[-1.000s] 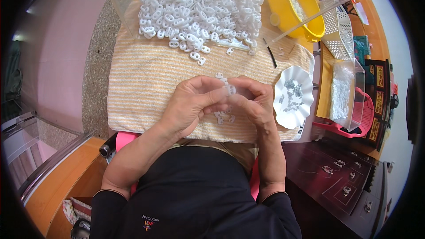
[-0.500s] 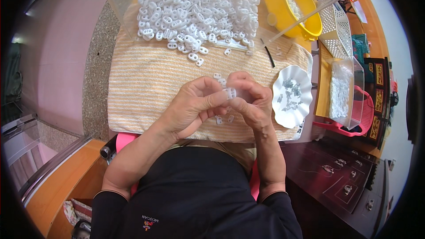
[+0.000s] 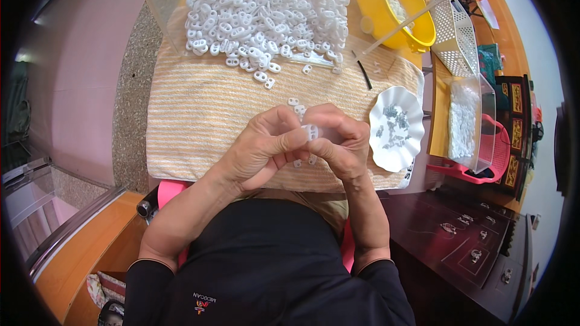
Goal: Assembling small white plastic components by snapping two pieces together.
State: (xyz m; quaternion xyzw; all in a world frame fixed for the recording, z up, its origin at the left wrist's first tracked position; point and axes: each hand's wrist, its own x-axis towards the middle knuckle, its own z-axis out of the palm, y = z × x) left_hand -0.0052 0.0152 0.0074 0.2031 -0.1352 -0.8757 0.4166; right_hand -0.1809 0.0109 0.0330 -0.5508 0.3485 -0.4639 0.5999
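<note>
You're pinching a small white plastic piece (image 3: 311, 131) at frame centre, left hand (image 3: 261, 148) and right hand (image 3: 339, 142) both grasping it over the striped cloth (image 3: 199, 121); keeping fingertips close should be steadying it. Upper centre: white pile (image 3: 266, 12). Upper right: yellow bowl (image 3: 417, 21). Right: scalloped white dish (image 3: 396, 127), dark boxes with gold labels (image 3: 516, 121).

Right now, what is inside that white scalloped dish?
The dish holds a scatter of small grey pieces, too small to identify. Its rim is bare; nothing covers it.
</note>
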